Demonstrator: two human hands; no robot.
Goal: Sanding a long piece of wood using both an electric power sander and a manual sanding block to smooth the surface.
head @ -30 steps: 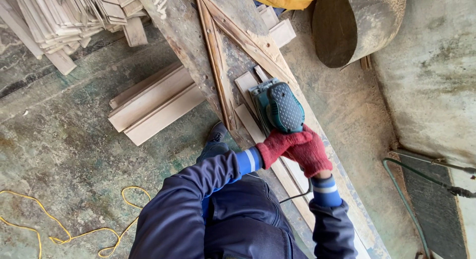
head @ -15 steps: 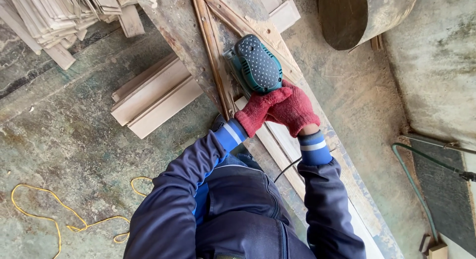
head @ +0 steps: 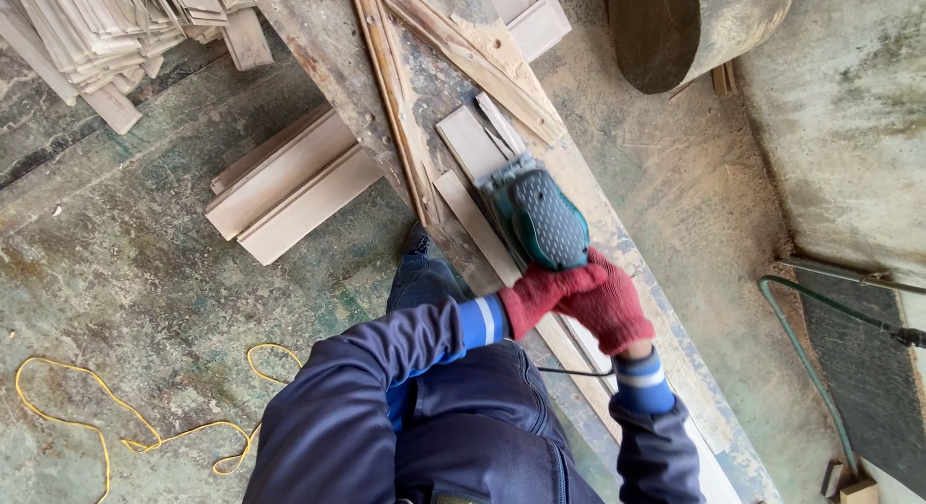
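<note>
A teal electric sander [head: 535, 215] rests on pale wooden slats [head: 470, 142] laid along a worn workbench [head: 328, 51]. My left hand [head: 535, 294] and my right hand [head: 612, 306], both in red knit gloves, grip the back end of the sander together. The sander's black cord [head: 574, 372] trails down under my right forearm. A triangular wooden frame [head: 453, 41] is fixed on the bench beyond the slats. My dark blue sleeves and trousers fill the lower middle of the head view.
More slats [head: 289, 181] lie on the green floor left of the bench, with a large stack [head: 106, 31] at top left. A yellow cord [head: 125, 432] loops at bottom left. A round drum [head: 694, 31] stands top right; a green hose [head: 801, 350] runs at right.
Both hands pulled the sander back toward me along the slat, after pushing it forward half a second ago. The far slat ends are uncovered again.
</note>
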